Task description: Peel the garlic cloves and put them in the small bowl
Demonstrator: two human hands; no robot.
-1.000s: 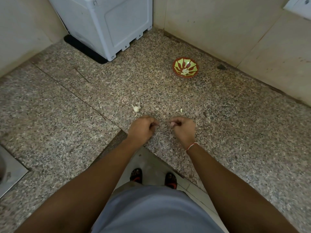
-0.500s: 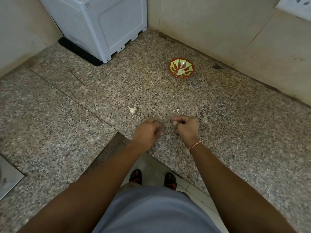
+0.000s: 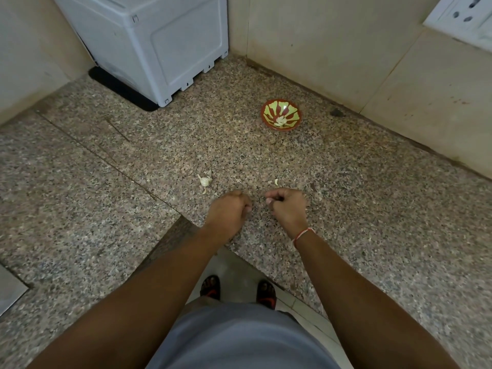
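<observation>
A small red bowl with a yellow-green pattern (image 3: 292, 113) stands far back on the speckled granite counter (image 3: 372, 209) and holds a few peeled garlic cloves (image 3: 281, 120). A garlic piece with loose skin (image 3: 205, 180) lies left of centre, and a small pale clove bit (image 3: 276, 182) lies just beyond my right hand. My left hand (image 3: 230, 211) and my right hand (image 3: 288, 207) hover side by side near the counter's front edge, a short gap between them. Both have curled fingers pinching something small, mostly hidden; a pale tip shows at my right fingertips.
A grey plastic appliance (image 3: 159, 49) stands in the back left corner against the tiled wall. A wall socket (image 3: 463, 17) is at the top right. A steel sink edge (image 3: 10, 291) shows at the far left. My sandalled feet (image 3: 237, 286) are below the counter's notch.
My hands, nearly touching a second ago, have drawn slightly apart. The view has shifted a little; bowl and loose garlic have not moved on the counter.
</observation>
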